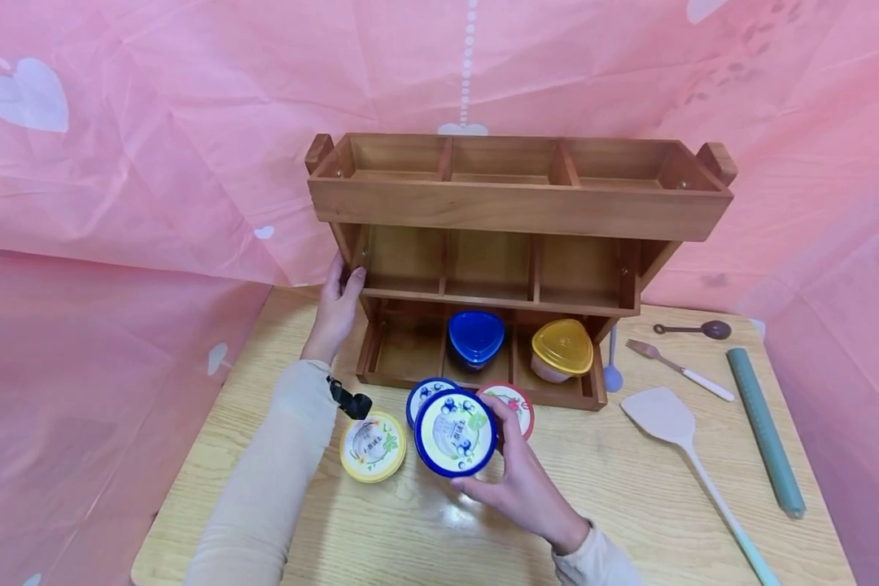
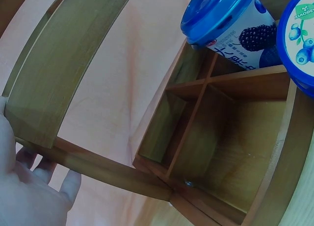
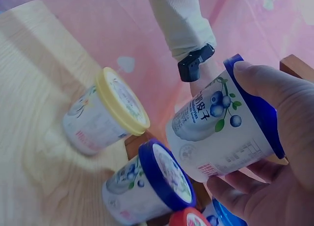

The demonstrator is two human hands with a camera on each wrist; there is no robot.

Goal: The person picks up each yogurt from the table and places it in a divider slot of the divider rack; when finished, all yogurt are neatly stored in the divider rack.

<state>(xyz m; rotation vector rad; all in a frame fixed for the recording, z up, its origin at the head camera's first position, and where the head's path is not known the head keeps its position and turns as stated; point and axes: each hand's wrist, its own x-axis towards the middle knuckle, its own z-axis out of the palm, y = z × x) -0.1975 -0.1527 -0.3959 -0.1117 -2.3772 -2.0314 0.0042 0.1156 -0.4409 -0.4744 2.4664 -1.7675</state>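
- Left of centre in the head view, the left hand (image 1: 339,303) rests on the left side post of the wooden rack (image 1: 516,207), fingers fairly straight with the thumb against the wood; it carries nothing. In the left wrist view the fingers (image 2: 29,196) lie under the post's edge.
- Just right of that arm, low in the frame, a yellow-lidded cup (image 1: 372,445) stands on the table (image 1: 630,505).
- At centre, the right hand (image 1: 516,480) grips a blue-lidded blueberry cup (image 1: 456,432), lifted clear of the table, thumb on the lid rim and fingers curled round the body; the right wrist view shows the cup (image 3: 225,123) tilted, its lid turned away from the palm.
- The rack lies straight up-frame from the held cup. Its bottom-left compartment (image 1: 408,352) is unfilled; that opening sits up and slightly left of the cup, and the right hand is the one carrying it.
- Behind the held cup stand a second blue-lidded cup (image 1: 426,396) and a red-lidded cup (image 1: 516,401).
- Further right in the bottom tier, a blue triangular container (image 1: 475,337) and a yellow-lidded triangular container (image 1: 562,351).
- Far right: a spatula (image 1: 666,419), a fork (image 1: 677,368).
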